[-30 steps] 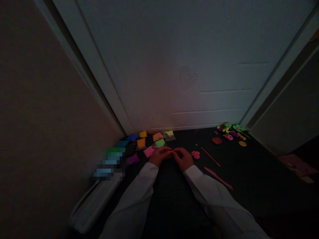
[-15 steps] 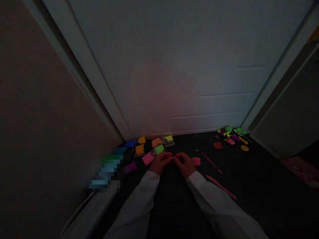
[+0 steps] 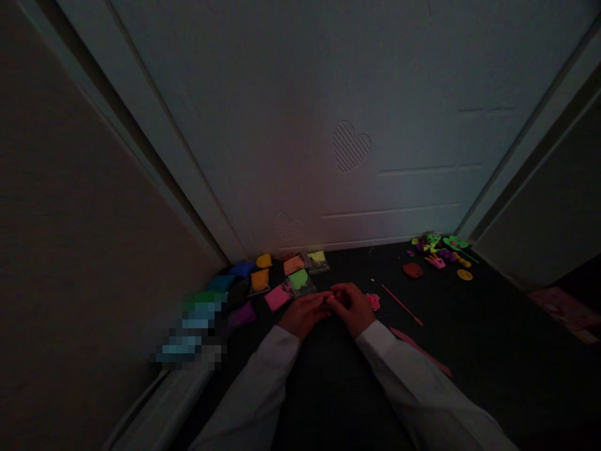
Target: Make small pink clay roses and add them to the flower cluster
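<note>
My left hand [image 3: 306,314] and my right hand [image 3: 353,309] meet above the dark table, fingertips touching. A small bit of pink clay [image 3: 331,297] appears pinched between them, mostly hidden by the fingers and hard to make out in the dim light. Just beyond my right hand lies a bumpy pink clay piece [image 3: 374,302], partly covered by it. To the right rest a thin pink modelling tool [image 3: 402,305] and a broader pink clay knife [image 3: 422,352], its near part beside my sleeve. A bag of pink clay [image 3: 278,297] is close to my left hand.
Packets of coloured clay, among them a green one [image 3: 298,280] and an orange one [image 3: 260,280], line the back left. A red-brown lump [image 3: 412,270], a yellow disc [image 3: 464,275] and several small clay figures [image 3: 434,249] sit at the back right. A white panel [image 3: 300,156] stands behind.
My fingers have closed further together, with the right fingertips now over the left ones. The left hand has turned so its fingers stretch out more. The view has shifted slightly.
</note>
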A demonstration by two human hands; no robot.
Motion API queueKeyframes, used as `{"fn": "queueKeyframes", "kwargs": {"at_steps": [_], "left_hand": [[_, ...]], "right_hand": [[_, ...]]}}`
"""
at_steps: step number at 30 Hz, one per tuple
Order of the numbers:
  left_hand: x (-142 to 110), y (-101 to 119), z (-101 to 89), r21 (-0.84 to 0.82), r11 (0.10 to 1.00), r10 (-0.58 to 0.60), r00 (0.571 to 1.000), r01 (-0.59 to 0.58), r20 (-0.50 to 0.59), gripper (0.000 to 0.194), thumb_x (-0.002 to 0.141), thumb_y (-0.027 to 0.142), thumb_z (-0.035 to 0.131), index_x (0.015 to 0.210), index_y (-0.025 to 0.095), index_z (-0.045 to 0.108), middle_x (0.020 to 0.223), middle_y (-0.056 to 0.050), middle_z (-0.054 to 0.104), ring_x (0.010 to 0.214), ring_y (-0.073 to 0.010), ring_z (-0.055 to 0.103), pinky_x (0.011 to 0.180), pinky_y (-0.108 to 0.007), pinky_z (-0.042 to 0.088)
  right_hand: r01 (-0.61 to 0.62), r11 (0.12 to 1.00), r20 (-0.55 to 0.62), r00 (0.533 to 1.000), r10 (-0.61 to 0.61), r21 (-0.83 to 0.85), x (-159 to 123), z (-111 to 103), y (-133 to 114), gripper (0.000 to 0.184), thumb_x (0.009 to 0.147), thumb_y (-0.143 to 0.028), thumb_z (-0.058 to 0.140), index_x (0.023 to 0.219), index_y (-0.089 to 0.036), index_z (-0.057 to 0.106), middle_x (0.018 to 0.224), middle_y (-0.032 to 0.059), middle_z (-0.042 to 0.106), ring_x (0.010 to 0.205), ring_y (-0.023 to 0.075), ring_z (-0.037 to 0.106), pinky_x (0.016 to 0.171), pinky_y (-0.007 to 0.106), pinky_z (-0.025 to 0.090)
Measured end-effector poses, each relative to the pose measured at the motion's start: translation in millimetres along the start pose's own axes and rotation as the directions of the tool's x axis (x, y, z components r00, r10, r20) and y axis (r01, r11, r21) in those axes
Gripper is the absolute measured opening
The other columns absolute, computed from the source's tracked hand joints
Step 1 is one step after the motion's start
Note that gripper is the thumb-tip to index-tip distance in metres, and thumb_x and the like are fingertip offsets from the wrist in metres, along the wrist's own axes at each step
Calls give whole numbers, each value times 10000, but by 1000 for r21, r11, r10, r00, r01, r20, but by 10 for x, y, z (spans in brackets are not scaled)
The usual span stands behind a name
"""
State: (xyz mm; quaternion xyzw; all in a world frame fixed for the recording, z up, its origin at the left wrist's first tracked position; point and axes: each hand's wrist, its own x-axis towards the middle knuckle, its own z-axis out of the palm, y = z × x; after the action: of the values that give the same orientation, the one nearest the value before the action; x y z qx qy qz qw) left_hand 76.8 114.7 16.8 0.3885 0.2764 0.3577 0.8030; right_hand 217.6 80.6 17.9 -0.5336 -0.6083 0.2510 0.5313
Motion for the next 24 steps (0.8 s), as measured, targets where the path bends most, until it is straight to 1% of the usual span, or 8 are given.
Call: {"fn": "queueKeyframes", "kwargs": {"at_steps": [2, 5, 8, 13, 16, 20, 22, 24], "left_hand": [[-12, -2, 11, -12, 1000, -8, 1000, 8, 16, 255, 665, 229, 557, 896, 126, 594, 962, -113, 583, 889, -196, 526, 770, -328, 395], [-20, -10, 34, 4, 1000, -14, 1000, 14, 7, 249, 640, 209, 583, 875, 126, 601, 933, -104, 593, 851, -183, 538, 761, -321, 398], [-11, -22, 56, 45, 999, 14, 999, -12, -43, 219, 593, 167, 622, 807, 119, 615, 847, -78, 616, 795, -164, 551, 748, -298, 400], [38, -30, 18, 82, 995, 68, 988, -57, -138, 148, 534, 113, 657, 674, 106, 609, 652, -22, 608, 634, -97, 545, 621, -205, 407], [62, -7, -33, 51, 995, 93, 979, -85, -179, 174, 571, 150, 638, 739, 126, 602, 697, -20, 609, 658, -94, 547, 626, -206, 417], [71, 21, -65, 24, 994, 112, 968, -110, -225, 280, 606, 173, 615, 880, 137, 571, 796, -47, 610, 689, -95, 551, 674, -230, 430], [74, 26, -69, 24, 992, 126, 960, -125, -250, 298, 594, 169, 624, 884, 139, 562, 793, -46, 609, 680, -94, 552, 673, -233, 432], [78, 27, -75, 30, 989, 149, 948, -146, -281, 284, 570, 157, 641, 841, 141, 561, 749, -28, 607, 664, -88, 551, 655, -222, 430]], "right_hand": [[36, 998, 3, 999, -35, -51, 0, -15, -5, 239, 661, -278, 547, 882, -190, 525, 740, 19, 498, 667, 127, 488, 596, 258, 415], [67, 992, 12, 998, -66, -108, 2, -27, -6, 256, 656, -272, 554, 898, -197, 517, 769, 24, 495, 699, 136, 486, 622, 270, 416], [105, 982, 40, 994, -100, -159, -5, -33, -7, 277, 659, -248, 550, 928, -202, 504, 809, 30, 495, 733, 139, 482, 653, 279, 416], [193, 959, 125, 977, -170, -206, -33, -32, -23, 328, 656, -237, 559, 974, -203, 485, 912, 48, 489, 873, 158, 457, 763, 304, 389], [208, 957, 142, 973, -181, -202, -41, -29, -41, 358, 655, -247, 564, 999, -206, 474, 945, 53, 483, 904, 164, 446, 776, 312, 385], [194, 960, 121, 978, -172, -202, -36, -37, -68, 322, 679, -231, 532, 995, -209, 477, 921, 53, 490, 855, 162, 463, 723, 309, 406], [183, 963, 103, 981, -165, -199, -34, -46, -77, 304, 696, -223, 507, 997, -208, 475, 898, 52, 492, 821, 158, 472, 698, 304, 412], [172, 967, 92, 983, -157, -191, -35, -55, -84, 302, 707, -216, 483, 1009, -206, 467, 888, 52, 491, 800, 152, 476, 678, 295, 415]]}}
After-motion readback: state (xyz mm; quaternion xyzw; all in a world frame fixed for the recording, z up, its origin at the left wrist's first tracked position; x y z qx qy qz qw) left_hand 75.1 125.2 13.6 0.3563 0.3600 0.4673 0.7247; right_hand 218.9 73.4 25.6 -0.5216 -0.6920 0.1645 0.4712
